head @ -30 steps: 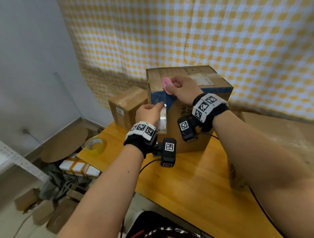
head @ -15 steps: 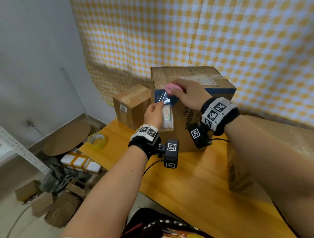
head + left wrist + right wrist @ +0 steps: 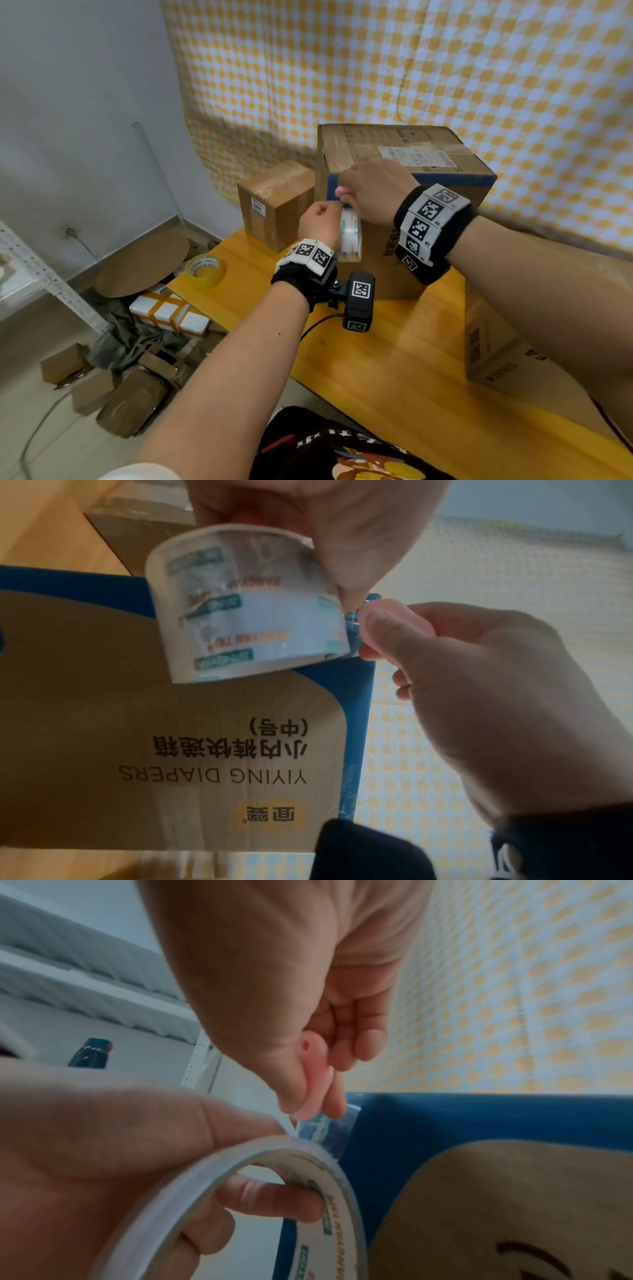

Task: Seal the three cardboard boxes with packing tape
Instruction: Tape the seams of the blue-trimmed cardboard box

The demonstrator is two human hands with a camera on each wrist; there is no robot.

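A large cardboard box (image 3: 404,161) with a blue band stands on the yellow table (image 3: 394,359). My left hand (image 3: 337,209) grips a roll of clear packing tape (image 3: 351,236) against the box's front left corner, fingers through its core (image 3: 274,1196). A short strip of tape (image 3: 325,1129) runs from the roll to the box's blue edge. My right hand (image 3: 346,195) pinches a small pink cutter (image 3: 394,615) right at that strip, next to the left thumb. A small box (image 3: 274,202) stands behind on the left. A third box (image 3: 489,346) lies at the right under my forearm.
A yellow tape roll (image 3: 205,270) lies at the table's left corner. A checked curtain (image 3: 411,68) hangs behind the boxes. On the floor at the left lie scrap cardboard (image 3: 113,394), a taped white parcel (image 3: 168,311) and a round board (image 3: 144,260).
My right hand came down from the box's top edge with the pink cutter to the tape strip beside the roll. The left hand kept the roll at the box's front corner.
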